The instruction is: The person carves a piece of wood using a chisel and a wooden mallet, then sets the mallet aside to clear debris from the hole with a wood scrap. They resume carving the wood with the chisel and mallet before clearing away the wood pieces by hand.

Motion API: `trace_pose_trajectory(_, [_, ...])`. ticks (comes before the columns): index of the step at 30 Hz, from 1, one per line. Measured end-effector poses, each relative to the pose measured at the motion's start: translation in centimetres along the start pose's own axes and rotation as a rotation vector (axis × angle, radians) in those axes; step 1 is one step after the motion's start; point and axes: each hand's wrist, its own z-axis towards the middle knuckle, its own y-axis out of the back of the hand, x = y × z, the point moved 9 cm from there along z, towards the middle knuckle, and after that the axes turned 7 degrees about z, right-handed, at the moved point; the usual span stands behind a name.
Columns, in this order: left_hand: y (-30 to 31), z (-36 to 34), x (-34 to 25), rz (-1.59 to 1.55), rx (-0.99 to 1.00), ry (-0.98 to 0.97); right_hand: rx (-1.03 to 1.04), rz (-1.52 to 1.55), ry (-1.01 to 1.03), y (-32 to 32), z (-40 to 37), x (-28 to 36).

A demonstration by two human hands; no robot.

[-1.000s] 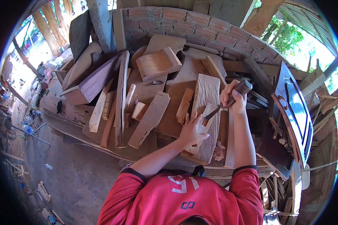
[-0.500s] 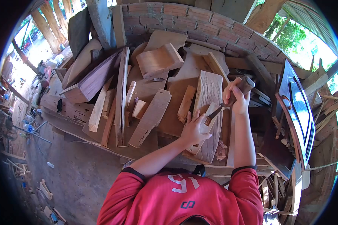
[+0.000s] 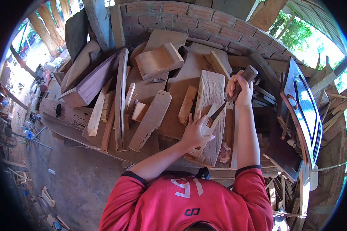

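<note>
Beneath the brick wall [image 3: 204,24], the bench [image 3: 77,139] bears scattered timber. My left hand [image 3: 196,134] spreads over the narrow workpiece [image 3: 215,122] atop a thick board [image 3: 216,88], probably steadying it; my right hand [image 3: 243,91] grips the chisel [image 3: 218,111] aslant, presumably for control.

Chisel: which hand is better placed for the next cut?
Right, most likely. The right hand grips the chisel by its handle, angled down to the small wood piece, while the left hand lies on that piece, apparently steadying it.
</note>
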Motion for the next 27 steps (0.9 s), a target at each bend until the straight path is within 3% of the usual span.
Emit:
trace_pose_trajectory(14, [-0.3,-0.1,0.0,-0.004,0.007,-0.003,0.038,0.013,0.083,-1.6,-2.5,1.7])
trace_pose_trajectory(17, [-0.6,-0.2,0.7,0.015,-0.012,0.024,-0.225,0.051,0.161,-0.3,-3.4,3.3])
trace_pose_trajectory(21, [-0.5,-0.2,0.4,0.035,-0.016,-0.007,-0.404,-0.139,0.202,0.0,-4.1,4.8])
trace_pose_trajectory(27, [-0.6,-0.1,0.5,0.049,-0.019,-0.018,-0.631,-0.066,0.246,2.3,-5.3,4.7])
